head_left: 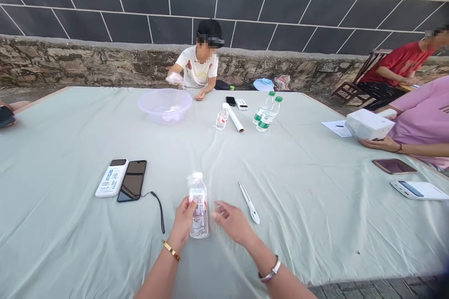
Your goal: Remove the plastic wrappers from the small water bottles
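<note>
A small clear plastic bottle (pixel 199 212) with a white cap stands upright on the cloth before me. Crumpled clear film shows around its neck, and its label carries a barcode. My left hand (pixel 184 219) grips the bottle from the left, thumb across the label. Just right of the bottle hovers my right hand (pixel 231 222), its fingers loosely bent and a little blurred, with nothing visible in them. A white utility knife (pixel 249 203) lies on the cloth beyond my right hand.
A power bank (pixel 112 178) and a phone (pixel 132 181) lie left. Farther back are a purple basin (pixel 147 106), another small bottle (pixel 221 117), a white roll (pixel 235 119) and green-capped bottles (pixel 268 117). A person sits opposite; another, at right, holds a white box (pixel 370 124).
</note>
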`<state>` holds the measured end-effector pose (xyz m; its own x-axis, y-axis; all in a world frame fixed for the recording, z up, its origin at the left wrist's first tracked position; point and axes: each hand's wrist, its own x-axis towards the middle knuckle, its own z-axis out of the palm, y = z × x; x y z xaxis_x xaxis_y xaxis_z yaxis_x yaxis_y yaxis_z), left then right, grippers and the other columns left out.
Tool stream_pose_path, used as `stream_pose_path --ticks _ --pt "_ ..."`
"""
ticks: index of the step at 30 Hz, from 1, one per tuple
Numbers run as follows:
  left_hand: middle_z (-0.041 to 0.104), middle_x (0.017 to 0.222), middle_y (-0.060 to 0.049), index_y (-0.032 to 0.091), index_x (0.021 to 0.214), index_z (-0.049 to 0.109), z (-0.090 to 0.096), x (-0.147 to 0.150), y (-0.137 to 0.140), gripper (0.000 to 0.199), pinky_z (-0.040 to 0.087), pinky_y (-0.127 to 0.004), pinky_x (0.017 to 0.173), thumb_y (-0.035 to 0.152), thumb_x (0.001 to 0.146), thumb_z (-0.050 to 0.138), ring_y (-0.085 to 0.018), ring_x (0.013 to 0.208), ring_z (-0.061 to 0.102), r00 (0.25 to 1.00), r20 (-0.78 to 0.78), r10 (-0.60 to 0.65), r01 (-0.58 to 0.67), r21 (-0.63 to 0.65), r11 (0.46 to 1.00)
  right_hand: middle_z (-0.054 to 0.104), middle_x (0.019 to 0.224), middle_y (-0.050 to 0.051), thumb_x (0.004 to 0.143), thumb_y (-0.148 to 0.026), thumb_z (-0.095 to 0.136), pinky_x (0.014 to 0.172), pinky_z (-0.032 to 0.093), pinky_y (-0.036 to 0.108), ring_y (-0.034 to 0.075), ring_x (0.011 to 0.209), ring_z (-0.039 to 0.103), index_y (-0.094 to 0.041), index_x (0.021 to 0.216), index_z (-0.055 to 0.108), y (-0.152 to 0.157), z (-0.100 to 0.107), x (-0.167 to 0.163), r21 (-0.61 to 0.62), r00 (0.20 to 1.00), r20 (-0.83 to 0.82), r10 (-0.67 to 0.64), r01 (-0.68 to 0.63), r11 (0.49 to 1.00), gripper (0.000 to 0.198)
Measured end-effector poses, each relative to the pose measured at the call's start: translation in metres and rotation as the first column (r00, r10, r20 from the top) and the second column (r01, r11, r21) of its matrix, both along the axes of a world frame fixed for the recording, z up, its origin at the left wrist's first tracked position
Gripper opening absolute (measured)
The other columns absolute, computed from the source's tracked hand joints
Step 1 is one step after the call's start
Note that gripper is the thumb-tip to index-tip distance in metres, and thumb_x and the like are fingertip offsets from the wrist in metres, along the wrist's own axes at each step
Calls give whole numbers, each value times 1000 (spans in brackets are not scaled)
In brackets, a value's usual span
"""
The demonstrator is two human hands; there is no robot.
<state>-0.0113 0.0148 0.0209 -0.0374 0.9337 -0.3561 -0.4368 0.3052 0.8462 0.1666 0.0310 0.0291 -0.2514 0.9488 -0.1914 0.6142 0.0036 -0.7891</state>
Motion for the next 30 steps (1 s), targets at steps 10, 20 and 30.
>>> stream_pose_path --ticks 10,20,30 --pt "69 84 -9 12 100 64 -9 -8 -8 49 52 -37 72 55 78 60 -24 76 67 840 540 61 94 -254 963 63 92 10 87 -33 44 77 41 33 24 88 59 -17 100 59 28 -16 67 194 788 552 -273 198 961 25" --pt "70 80 -6 15 97 66 -5 -14 -11 42 53 -33 72 49 73 70 -20 70 67 843 529 95 38 -236 971 60 71 1 84 -41 37 54 42 25 15 60 56 -20 84 61 32 12 24 -111 964 -135 -229 215 970 32" --pt "68 82 -7 14 108 63 -3 -33 -7 53 54 -34 67 57 78 57 -20 70 67 779 627 18 68 -113 991 62 70 -1 83 -24 43 50 43 21 8 50 50 -21 104 67 57 42 -33 -153 970 -242 -17 -21 988 31"
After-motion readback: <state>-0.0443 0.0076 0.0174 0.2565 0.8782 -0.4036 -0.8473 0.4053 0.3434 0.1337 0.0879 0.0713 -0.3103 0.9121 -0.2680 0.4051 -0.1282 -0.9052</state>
